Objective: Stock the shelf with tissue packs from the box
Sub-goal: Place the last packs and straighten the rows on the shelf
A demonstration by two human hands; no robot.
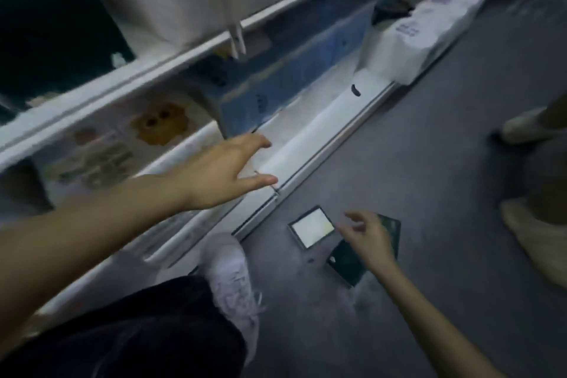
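White bottom shelf (310, 129): a bare stretch lies beside a blue pack (276, 82), probably the gap to fill.
Left hand (221, 175): empty, with fingers and thumb spread wide over the shelf lip, seemingly gauging the space.
Right hand (368, 239): loosely open and holding nothing, just above a lit device (313, 228) and dark cards (346, 264) on the floor.
Tissue packs: white bundles (423, 36) sit farther along the shelf; the supply box is not discernible.

A: Bottom shelf (306, 138), status?
B: White deck, low front lip, runs diag. lower-lt to upper-rt.
A: Tissue packs?
B: Blue pack (291, 76) at rear, mid-span. White wrapped pack (414, 39) at rt end. Cartoon-print packs (129, 138) in lt section. Blurred, print illegible.
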